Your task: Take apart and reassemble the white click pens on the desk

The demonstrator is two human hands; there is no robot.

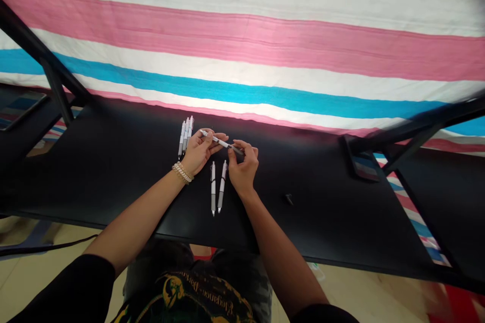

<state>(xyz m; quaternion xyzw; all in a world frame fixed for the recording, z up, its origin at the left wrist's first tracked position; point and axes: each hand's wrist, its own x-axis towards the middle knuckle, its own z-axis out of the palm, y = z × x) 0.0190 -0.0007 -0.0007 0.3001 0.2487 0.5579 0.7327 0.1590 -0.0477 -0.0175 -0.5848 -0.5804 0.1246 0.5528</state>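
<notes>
Between my hands a white pen (220, 142) with a grey grip lies slantwise above the table. My left hand (200, 150) pinches its upper end between thumb and fingers. Around the grey grip end, the thumb and fingers of my right hand (243, 167) are closed. Two similar pens, a left one (212, 186) and a right one (223, 185), lie side by side on the black table just below my hands. Beyond my left wrist, a small group of white and grey pens (185, 135) lies close together.
A small dark object (289, 199) lies on the black table (322, 212) to the right. Black metal supports (56, 86) stand at the left and right. Behind the table hangs a striped pink, white and blue cloth (242, 40).
</notes>
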